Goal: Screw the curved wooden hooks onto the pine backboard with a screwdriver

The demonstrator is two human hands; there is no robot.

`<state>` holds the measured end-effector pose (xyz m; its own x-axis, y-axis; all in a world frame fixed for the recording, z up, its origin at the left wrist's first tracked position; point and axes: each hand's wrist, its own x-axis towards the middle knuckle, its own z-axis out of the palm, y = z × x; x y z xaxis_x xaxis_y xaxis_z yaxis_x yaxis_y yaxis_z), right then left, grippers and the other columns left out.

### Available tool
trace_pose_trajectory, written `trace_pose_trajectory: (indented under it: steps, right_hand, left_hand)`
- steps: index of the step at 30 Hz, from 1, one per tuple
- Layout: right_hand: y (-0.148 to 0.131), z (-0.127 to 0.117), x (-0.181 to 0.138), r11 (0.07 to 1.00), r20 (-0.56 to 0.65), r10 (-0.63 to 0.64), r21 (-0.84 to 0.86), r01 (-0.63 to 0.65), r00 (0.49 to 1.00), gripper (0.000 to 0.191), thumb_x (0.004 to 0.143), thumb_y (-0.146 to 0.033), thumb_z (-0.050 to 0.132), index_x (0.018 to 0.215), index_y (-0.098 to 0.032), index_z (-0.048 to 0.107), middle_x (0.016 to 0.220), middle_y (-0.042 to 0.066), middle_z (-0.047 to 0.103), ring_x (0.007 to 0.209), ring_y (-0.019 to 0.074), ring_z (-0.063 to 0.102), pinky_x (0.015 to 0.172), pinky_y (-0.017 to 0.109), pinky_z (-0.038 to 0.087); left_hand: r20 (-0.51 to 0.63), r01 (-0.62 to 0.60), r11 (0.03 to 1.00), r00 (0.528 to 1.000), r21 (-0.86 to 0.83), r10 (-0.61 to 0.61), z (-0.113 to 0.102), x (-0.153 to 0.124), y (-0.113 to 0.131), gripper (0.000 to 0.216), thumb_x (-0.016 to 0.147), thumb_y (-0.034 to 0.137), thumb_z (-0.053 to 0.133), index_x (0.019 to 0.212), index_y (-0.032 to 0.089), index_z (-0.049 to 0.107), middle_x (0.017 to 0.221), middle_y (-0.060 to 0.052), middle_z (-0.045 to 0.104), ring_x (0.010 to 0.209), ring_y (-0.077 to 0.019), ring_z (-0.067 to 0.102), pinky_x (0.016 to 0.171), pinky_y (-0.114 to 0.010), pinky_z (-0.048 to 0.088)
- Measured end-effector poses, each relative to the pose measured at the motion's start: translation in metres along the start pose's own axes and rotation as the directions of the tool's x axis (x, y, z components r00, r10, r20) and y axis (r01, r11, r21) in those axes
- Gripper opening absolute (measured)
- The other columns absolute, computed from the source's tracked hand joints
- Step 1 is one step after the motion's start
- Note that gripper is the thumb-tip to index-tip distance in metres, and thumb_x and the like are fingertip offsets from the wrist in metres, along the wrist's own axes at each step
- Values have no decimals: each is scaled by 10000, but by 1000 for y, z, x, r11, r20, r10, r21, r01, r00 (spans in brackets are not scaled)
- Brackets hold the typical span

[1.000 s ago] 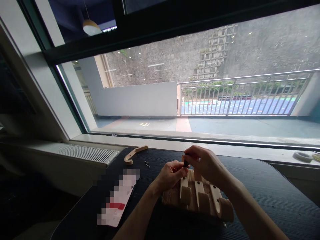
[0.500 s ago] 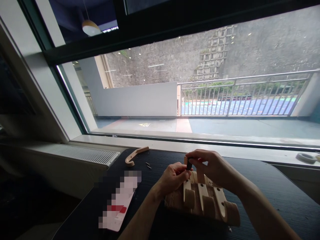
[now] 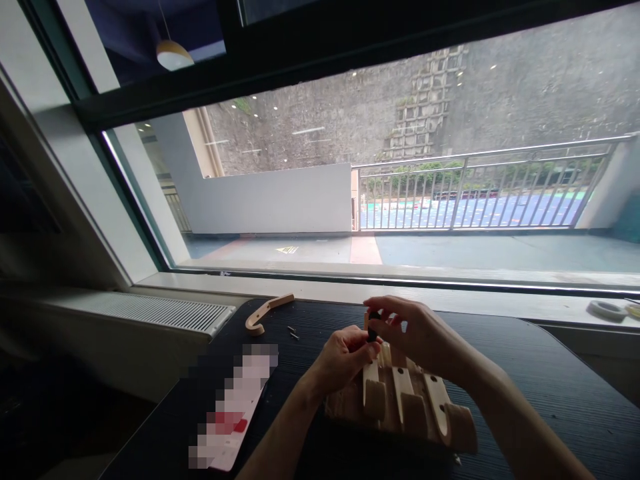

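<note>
Lay at far left on the dark bench: a blurred card, a loose wooden hook and small screws just beyond. Pinched at the top of the wooden hook rack mid-bench with the left hand, fingers narrowed on its leftmost hook. Gripped a small black tool in the right hand, fingers curled about it, directly above the rack.

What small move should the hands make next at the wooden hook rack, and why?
Probably keep turning the small black tool with the right hand. It stands upright at the top of the leftmost hook on the wooden rack, the left hand steadies there, and spare screws lie apart.
</note>
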<state>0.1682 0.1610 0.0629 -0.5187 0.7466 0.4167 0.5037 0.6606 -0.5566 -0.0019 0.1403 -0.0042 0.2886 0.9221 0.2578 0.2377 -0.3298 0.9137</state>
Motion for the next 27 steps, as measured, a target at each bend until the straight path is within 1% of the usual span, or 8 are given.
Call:
trace_pose_trajectory:
  steps: [1, 3, 6, 13, 20, 23, 25, 27]
  right_hand:
    - [0, -1, 0, 1000, -1, -26, 10, 26, 1000, 262, 837, -294, 512, 1053, -229, 646, 954, 14, 674, 785, 144, 606, 665, 243, 461]
    - [1, -2, -1, 998, -5, -54, 28, 54, 999, 253, 844, -249, 488, 1021, -223, 668, 976, 11, 676, 821, 146, 609, 688, 238, 463]
    - [2, -1, -1, 998, -8, -49, 44, 50, 999, 241, 840, -233, 496, 995, -218, 680, 961, 3, 683, 835, 147, 613, 707, 235, 468]
    - [4, 2, 1, 999, -26, -38, 12, 39, 999, 210, 838, -247, 517, 980, -225, 671, 876, -7, 684, 754, 127, 603, 671, 226, 456]
    - [2, 1, 1, 1000, -35, -1, 12, 1, 999, 155, 825, -305, 549, 887, -215, 659, 776, -9, 664, 688, 120, 581, 632, 235, 431]
    - [1, 0, 2, 999, -40, 32, -17, -33, 999, 166, 820, -342, 552, 826, -200, 639, 730, -2, 648, 648, 126, 568, 593, 243, 422]
    - [0, 0, 1, 999, -37, 39, -26, -40, 999, 183, 819, -357, 552, 853, -201, 642, 757, 9, 656, 651, 133, 574, 583, 245, 427]
    - [-1, 1, 1, 1000, -28, 8, -13, -9, 1000, 210, 829, -342, 538, 945, -211, 655, 845, 26, 674, 693, 142, 593, 602, 245, 442]
  left_hand:
    - [-2, 11, 1000, 1000, -4, -11, 0, 0, 0, 258, 827, 340, 542, 726, 126, 643, 754, 9, 446, 671, -86, 414, 602, -205, 338]
    - [-2, 27, 1000, 1000, -5, -27, 0, 0, -1, 246, 828, 337, 540, 783, 132, 668, 762, 7, 451, 674, -88, 422, 600, -205, 340]
    - [-4, 38, 999, 999, -3, -38, 1, 0, -1, 240, 827, 335, 540, 862, 145, 681, 773, 5, 462, 694, -95, 434, 615, -207, 348]
    - [-20, 31, 999, 999, -21, -31, 1, 1, 1, 248, 817, 321, 547, 686, 122, 615, 743, 16, 444, 657, -80, 407, 594, -201, 334]
    - [-10, 6, 1000, 1000, 22, -6, 2, 0, 1, 255, 819, 338, 543, 699, 127, 622, 738, 15, 444, 683, -92, 418, 629, -214, 346]
    - [-1, 4, 999, 1000, 51, -4, 2, 0, 0, 288, 821, 353, 538, 649, 128, 591, 737, 11, 448, 696, -99, 423, 640, -221, 351]
    - [-3, 10, 998, 1000, 57, -10, 1, 1, 0, 324, 821, 362, 535, 595, 130, 536, 739, 8, 446, 694, -99, 421, 632, -222, 350]
    - [-8, 18, 998, 1000, 53, -17, 1, 1, 0, 339, 817, 359, 537, 569, 135, 487, 741, 7, 443, 684, -96, 412, 616, -221, 344]
